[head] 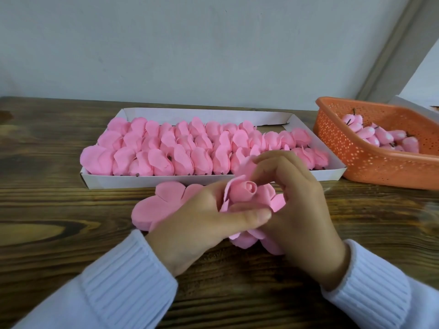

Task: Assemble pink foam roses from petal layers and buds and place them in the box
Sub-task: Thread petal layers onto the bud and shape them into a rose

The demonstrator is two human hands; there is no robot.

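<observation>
Left grip (204,224) and right grip (297,210) both clasp the pink foam rose (244,189); the rose-filled box (142,181) lies just beyond them.

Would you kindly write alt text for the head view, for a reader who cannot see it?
A person's left hand and right hand hold a half-made pink foam rose at a wooden table, petals cupped round its bud. Petal layers lie beside it; behind stand a white box mostly full of roses and an orange basket of buds.
</observation>
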